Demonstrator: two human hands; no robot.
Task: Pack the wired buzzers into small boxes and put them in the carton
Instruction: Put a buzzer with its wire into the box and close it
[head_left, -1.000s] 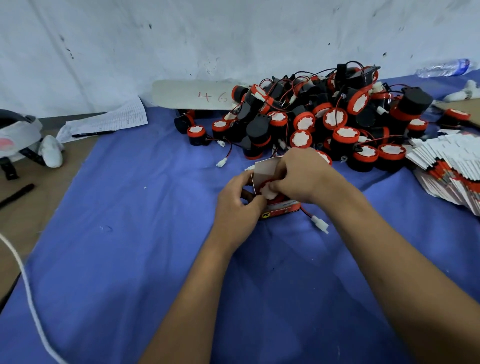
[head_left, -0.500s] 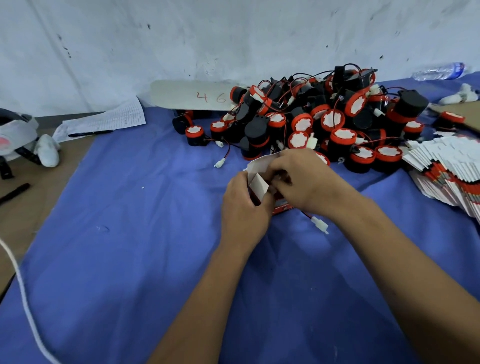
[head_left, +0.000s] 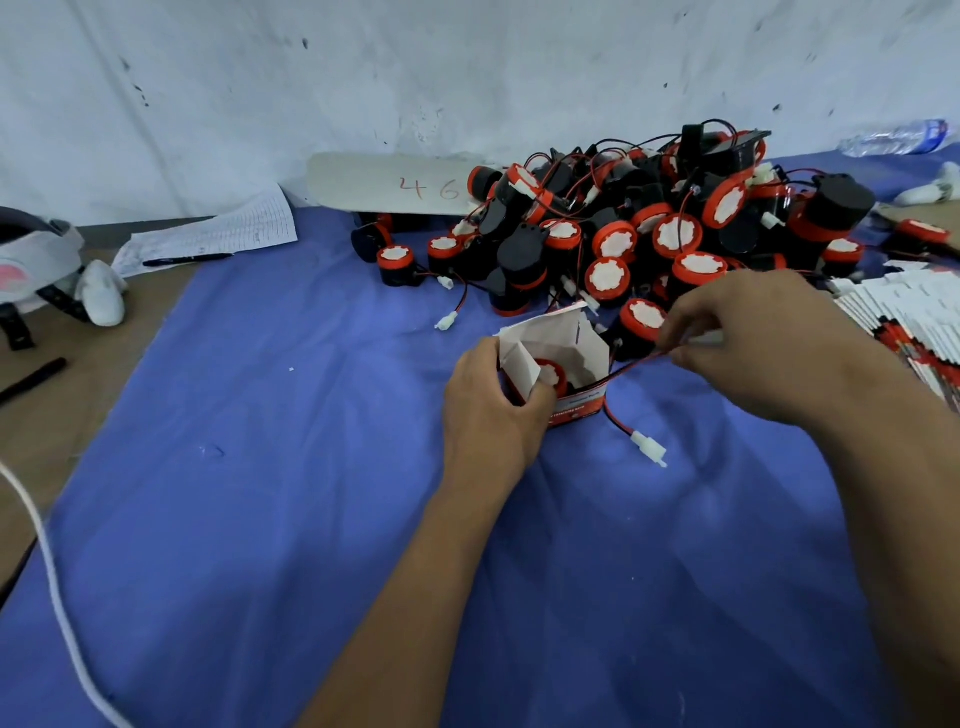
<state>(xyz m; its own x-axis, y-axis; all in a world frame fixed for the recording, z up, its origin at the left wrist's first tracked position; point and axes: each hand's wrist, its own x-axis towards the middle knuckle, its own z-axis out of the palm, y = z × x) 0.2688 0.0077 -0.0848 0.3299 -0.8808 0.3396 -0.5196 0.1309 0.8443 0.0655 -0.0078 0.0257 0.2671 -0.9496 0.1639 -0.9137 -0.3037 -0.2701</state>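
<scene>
On the blue cloth (head_left: 260, 493), mid-frame: left hand (head_left: 491, 410), forearm reaching in from the lower edge, fingers curled round the near side of a small box (head_left: 576, 384), thumb pressing on an open white flap. Box upright, top flaps spread open, red band along its base. Inside it, a buzzer (head_left: 551, 375), red rim and white face just showing between the flaps.

To the right and slightly higher: right hand (head_left: 748, 343), forearm coming in from the lower right corner, knuckles up, fingertips pinching the buzzer's red-and-black wire (head_left: 636, 364), drawn out taut from the box's top edge. Farther along, the same wire looping down beside the box to a white connector (head_left: 648, 448) lying on the cloth, apart from both hands.

Just behind the hands: a heap of loose buzzers (head_left: 649, 228), black bodies with red rims and white faces, wires tangled, piled against the white wall (head_left: 363, 78). Behind the heap's left side, a pale flat board (head_left: 384, 183) marked "46". At the right edge, a fanned stack of flat unfolded boxes (head_left: 909, 306). At far left, a printed sheet (head_left: 218, 234) with a pen (head_left: 187, 258) on it, and a white cord (head_left: 47, 577) trailing across the cloth's near left corner. No carton identifiable in view.
</scene>
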